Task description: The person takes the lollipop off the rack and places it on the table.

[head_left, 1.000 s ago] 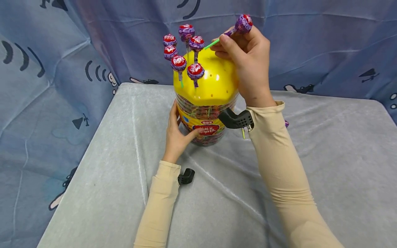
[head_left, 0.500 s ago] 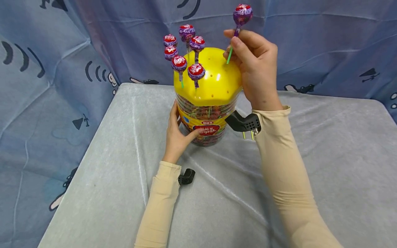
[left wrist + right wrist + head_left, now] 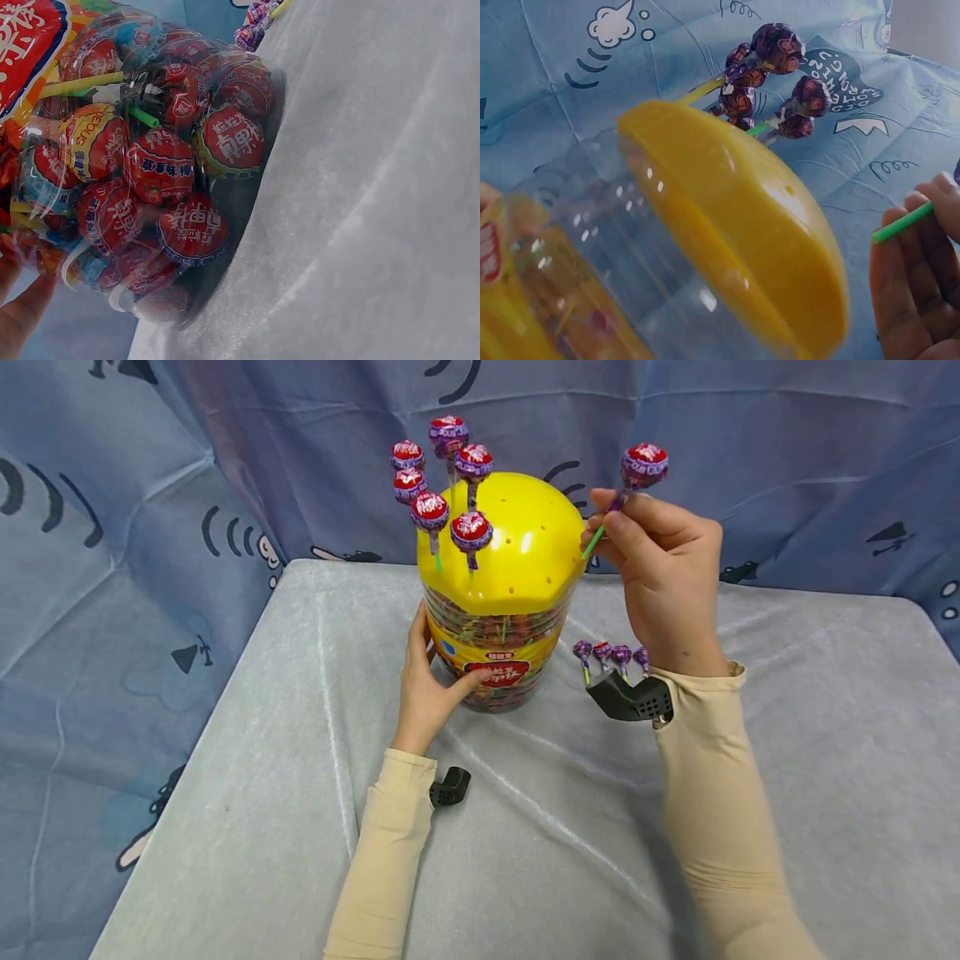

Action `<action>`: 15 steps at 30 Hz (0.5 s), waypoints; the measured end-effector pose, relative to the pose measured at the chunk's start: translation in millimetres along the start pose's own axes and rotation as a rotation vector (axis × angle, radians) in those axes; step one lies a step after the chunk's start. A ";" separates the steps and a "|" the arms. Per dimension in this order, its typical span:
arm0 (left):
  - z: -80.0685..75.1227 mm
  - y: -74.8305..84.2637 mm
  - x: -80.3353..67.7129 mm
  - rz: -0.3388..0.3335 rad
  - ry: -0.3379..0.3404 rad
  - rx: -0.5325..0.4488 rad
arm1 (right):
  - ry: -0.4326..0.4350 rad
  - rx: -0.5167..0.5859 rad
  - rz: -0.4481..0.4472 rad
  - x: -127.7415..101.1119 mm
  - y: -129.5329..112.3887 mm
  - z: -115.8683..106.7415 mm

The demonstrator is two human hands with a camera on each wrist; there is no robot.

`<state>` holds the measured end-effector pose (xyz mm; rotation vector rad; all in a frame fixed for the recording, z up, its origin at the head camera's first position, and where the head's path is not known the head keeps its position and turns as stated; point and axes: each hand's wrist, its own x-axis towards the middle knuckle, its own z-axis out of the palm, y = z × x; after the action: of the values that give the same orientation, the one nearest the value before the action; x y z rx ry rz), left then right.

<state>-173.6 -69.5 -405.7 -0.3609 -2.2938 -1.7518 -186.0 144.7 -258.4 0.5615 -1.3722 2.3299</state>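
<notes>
Currently one ball-headed lollipop in shiny red-and-purple wrap (image 3: 643, 467) is held upright, slightly tilted, just beyond the right edge of a domed, glossy yellow plastic lid (image 3: 528, 560). Right hand (image 3: 675, 572) pinches it below the head; the bare tip of its slim green stick (image 3: 592, 542) points down, apart from the lid. Left hand (image 3: 431, 693) grips the clear, ribbed plastic jar (image 3: 517, 631) low down, thumb across the printed label.

Judgement on technique: for seating a stick in one of the small round holes (image 3: 512, 590), pinch near the tip, align with the hole's axis and press gently; thin sticks probably bend. The bracing grip should stop the jar turning.

Six similar wrapped lollipops (image 3: 430, 512) stand on the lid's left half. Inside the jar: round, crinkle-wrapped candies (image 3: 161, 165). Outward: four loose purple lollipops (image 3: 602, 652) on soft, creased grey cloth (image 3: 525, 860); behind, a wrinkled blue printed curtain (image 3: 787, 468).
</notes>
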 end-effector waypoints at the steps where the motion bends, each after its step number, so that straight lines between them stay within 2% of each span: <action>1: 0.0 -0.1 0.1 -0.001 0.000 0.000 | 0.009 -0.005 0.003 -2.4 -0.9 -3.3; 9: 1.0 -1.0 0.0 0.013 0.005 0.012 | 0.054 -0.048 0.011 -19.7 -2.9 -41.6; 15: 0.4 -2.2 -0.1 0.008 0.005 0.009 | 0.110 -0.040 0.096 -32.2 -5.5 -64.6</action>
<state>-174.2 -69.6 -407.9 -0.3636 -2.2926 -1.7359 -165.4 200.5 -299.6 0.3579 -1.4197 2.3639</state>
